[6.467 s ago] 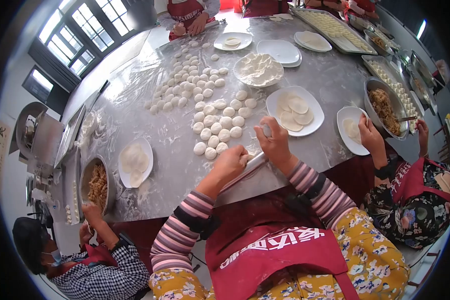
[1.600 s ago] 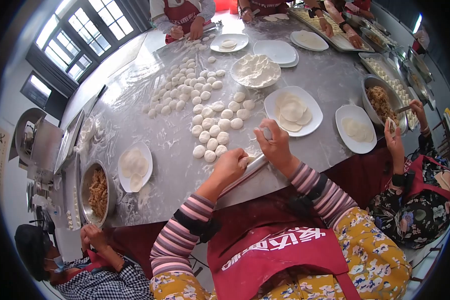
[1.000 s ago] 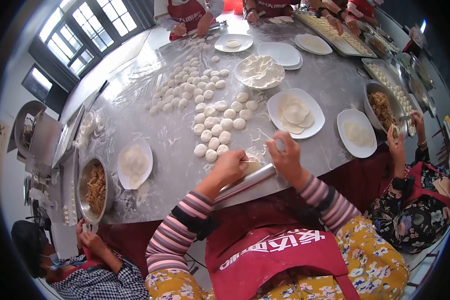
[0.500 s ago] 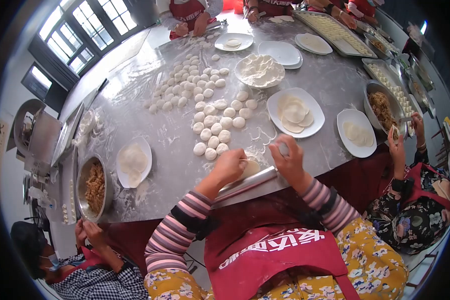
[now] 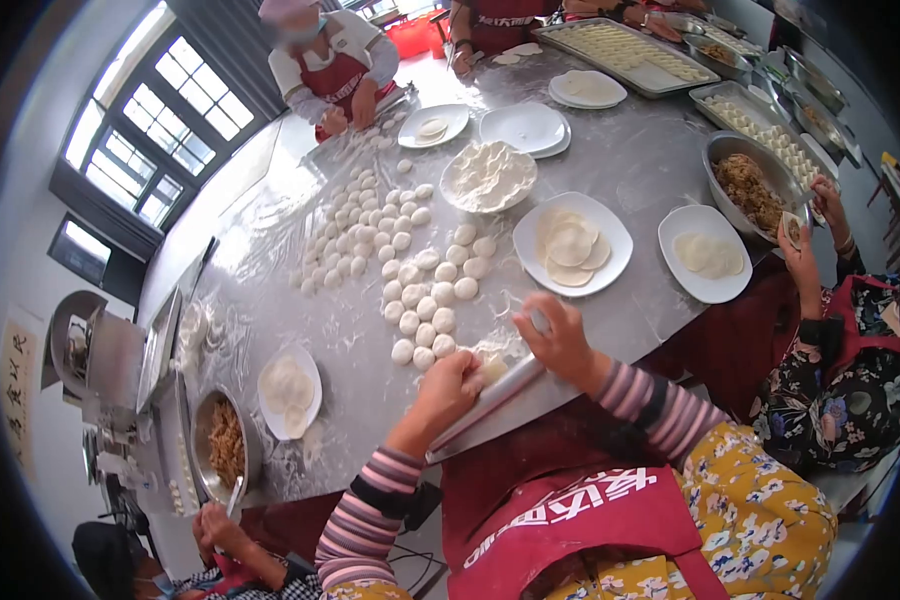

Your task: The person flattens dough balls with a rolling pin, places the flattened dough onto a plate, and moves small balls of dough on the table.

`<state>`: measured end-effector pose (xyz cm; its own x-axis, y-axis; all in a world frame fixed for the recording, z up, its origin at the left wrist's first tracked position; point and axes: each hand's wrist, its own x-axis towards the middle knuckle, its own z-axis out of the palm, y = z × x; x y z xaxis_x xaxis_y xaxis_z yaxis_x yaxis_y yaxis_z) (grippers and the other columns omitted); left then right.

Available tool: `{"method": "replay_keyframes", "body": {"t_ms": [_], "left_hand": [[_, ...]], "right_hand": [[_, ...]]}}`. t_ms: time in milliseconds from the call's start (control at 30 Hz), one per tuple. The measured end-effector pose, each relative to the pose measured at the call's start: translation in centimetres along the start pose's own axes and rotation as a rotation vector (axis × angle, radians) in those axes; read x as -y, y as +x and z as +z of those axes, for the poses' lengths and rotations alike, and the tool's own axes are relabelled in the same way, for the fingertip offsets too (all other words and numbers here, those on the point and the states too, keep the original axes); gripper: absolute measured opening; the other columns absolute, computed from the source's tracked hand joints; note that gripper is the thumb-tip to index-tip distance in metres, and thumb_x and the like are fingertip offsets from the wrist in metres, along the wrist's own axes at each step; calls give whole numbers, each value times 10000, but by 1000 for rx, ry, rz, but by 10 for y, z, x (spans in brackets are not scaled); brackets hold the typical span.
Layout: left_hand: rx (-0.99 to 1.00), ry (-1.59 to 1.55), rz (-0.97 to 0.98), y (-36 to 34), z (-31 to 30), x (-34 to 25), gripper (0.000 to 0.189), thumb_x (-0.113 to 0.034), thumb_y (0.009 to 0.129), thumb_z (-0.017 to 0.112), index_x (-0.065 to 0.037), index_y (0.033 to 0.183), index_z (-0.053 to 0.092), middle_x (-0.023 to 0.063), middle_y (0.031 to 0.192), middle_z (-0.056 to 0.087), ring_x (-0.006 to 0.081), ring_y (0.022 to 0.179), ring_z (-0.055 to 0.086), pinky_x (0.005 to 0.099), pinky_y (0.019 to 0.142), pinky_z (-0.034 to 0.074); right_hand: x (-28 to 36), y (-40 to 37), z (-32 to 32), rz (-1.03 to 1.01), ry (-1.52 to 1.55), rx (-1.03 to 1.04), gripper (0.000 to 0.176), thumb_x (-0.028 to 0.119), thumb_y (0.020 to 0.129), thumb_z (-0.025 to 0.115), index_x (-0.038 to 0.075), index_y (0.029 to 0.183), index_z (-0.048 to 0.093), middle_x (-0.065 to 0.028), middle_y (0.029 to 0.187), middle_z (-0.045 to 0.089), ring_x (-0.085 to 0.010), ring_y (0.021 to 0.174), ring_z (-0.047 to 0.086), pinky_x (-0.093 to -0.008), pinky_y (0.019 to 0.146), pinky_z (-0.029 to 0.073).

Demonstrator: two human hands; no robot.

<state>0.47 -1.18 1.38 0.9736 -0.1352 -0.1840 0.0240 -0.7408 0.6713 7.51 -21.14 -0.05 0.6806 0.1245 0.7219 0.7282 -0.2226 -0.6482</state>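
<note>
My left hand is closed at the table's near edge, its fingers pinching the rim of a thin dough wrapper. Beside it, my right hand wraps round a rolling pin; only the pin's pale end shows, the rest being hidden by the hand. Flour dusts the steel around both. Just beyond my left hand lie several flattened dough pieces. A white plate with a stack of round wrappers sits beyond my right hand.
A bowl of flour stands mid-table. Filling bowls flank me, with a co-worker's hands near the left one. At right, another co-worker's hand holds a wrapper with filling. Trays of dumplings line the far right.
The view has turned, so the table appears tilted and more of the far co-worker shows. Both my hands stay at the wrapper. A spoon now shows in the left filling bowl.
</note>
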Motion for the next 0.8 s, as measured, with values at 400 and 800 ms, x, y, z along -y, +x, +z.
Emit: {"method": "replay_keyframes", "body": {"t_ms": [400, 800], "left_hand": [[18, -694, 185, 128, -32, -78, 172, -188, 922, 580, -38, 1006, 567, -17, 898, 577, 54, 826, 515, 222, 717, 430], [-431, 625, 287, 115, -12, 2, 188, -98, 730, 650, -21, 871, 552, 148, 881, 582, 348, 868, 579, 437, 771, 467]], "right_hand": [[15, -31, -34, 18, 179, 72, 278, 48, 771, 708, 40, 966, 510, -137, 748, 597, -331, 630, 608, -367, 539, 486], [16, -27, -32, 9, 134, 32, 252, 48, 773, 707, 46, 938, 517, -138, 768, 597, -335, 640, 605, -370, 547, 480]]}}
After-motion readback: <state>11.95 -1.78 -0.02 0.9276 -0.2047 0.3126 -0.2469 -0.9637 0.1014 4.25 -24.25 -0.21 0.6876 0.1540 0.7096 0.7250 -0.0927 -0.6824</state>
